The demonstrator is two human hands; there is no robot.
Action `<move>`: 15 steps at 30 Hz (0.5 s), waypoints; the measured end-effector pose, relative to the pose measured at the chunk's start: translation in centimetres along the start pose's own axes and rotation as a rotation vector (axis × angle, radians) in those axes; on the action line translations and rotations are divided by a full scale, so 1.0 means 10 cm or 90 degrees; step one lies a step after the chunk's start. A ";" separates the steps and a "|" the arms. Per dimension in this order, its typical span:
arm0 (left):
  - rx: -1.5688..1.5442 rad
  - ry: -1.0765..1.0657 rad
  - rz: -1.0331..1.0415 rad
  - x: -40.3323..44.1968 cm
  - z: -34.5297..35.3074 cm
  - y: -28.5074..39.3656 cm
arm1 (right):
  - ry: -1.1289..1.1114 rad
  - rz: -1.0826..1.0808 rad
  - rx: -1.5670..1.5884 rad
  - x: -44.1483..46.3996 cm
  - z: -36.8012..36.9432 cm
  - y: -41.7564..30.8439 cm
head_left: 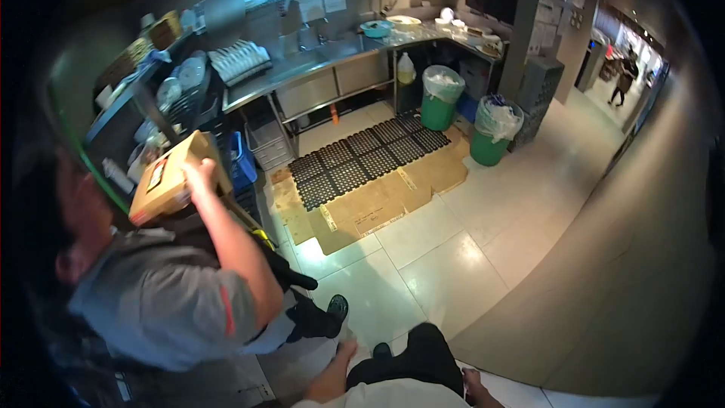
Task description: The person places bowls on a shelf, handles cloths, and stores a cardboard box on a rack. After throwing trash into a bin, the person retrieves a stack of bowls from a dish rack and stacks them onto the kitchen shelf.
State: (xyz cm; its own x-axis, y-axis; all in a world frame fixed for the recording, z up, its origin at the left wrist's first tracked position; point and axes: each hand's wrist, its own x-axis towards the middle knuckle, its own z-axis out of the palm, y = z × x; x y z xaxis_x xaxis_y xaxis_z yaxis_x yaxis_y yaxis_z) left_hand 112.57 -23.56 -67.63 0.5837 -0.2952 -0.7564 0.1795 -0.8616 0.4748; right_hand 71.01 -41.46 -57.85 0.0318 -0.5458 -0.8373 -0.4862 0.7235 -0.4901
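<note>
My left hand (347, 349) hangs at my left side, beside my dark trousers and over the tiled floor. My right hand (472, 380) hangs low at my right side, near the light wall. Both hands are small in view from above, and how their fingers are bent cannot be made out. No object shows in either one. Close on my left, a co-worker in a grey shirt (166, 295) carries a cardboard box (168, 174) at chest height, one hand on its near side.
Ahead, a black rubber mat (355, 159) lies on flattened cardboard (362, 219). Behind it runs a steel sink counter (317, 60) with a dish rack (240, 62). Two green bins (438, 109) with liners stand right of the mat. A curved wall (596, 279) borders my right; another person (624, 75) is far off.
</note>
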 end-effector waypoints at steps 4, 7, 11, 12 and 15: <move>-0.197 -0.089 0.259 0.73 -0.45 2.36 | -0.090 0.095 0.024 0.91 0.17 0.48; -0.252 -0.128 0.373 0.82 -0.84 3.73 | -0.022 0.066 -0.106 0.29 0.59 -0.98; -0.248 -0.132 0.344 1.20 -1.28 4.42 | -0.124 -0.041 -0.034 2.24 0.82 -0.77; -0.226 -0.115 0.293 1.26 -1.39 4.35 | -0.148 0.048 0.012 1.89 0.92 -1.72; -0.260 -0.032 0.165 1.80 -1.54 3.81 | -0.192 0.006 -0.300 2.50 1.28 -3.53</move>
State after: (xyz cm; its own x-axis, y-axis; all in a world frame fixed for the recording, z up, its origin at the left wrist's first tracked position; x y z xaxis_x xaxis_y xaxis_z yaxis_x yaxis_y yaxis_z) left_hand 142.09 -55.34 -56.23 0.6132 -0.5075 -0.6053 0.3352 -0.5267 0.7812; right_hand 100.10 -75.26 -64.59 0.2402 -0.3442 -0.9077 -0.8234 0.4229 -0.3783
